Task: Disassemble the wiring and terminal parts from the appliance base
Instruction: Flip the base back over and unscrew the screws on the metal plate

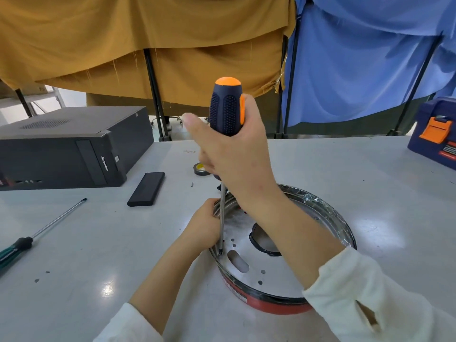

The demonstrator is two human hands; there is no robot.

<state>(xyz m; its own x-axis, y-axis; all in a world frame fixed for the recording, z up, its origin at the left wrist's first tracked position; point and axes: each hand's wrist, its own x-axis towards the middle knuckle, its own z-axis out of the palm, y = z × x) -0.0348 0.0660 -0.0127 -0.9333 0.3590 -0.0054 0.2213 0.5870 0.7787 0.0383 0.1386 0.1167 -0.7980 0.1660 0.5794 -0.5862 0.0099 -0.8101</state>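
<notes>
The round appliance base, a shiny metal plate with holes inside a black and red rim, lies on the white table. My right hand grips the blue and orange handle of a screwdriver held upright. Its shaft runs down to a screw near the base's left rim. My left hand grips that left rim beside the shaft. A black ring part sits in the plate's central opening, partly hidden by my right forearm.
A dark computer case stands at the left, with a flat black bar beside it. A green-handled screwdriver lies at the far left. A tape roll sits behind my hand. A blue toolbox is at the right edge.
</notes>
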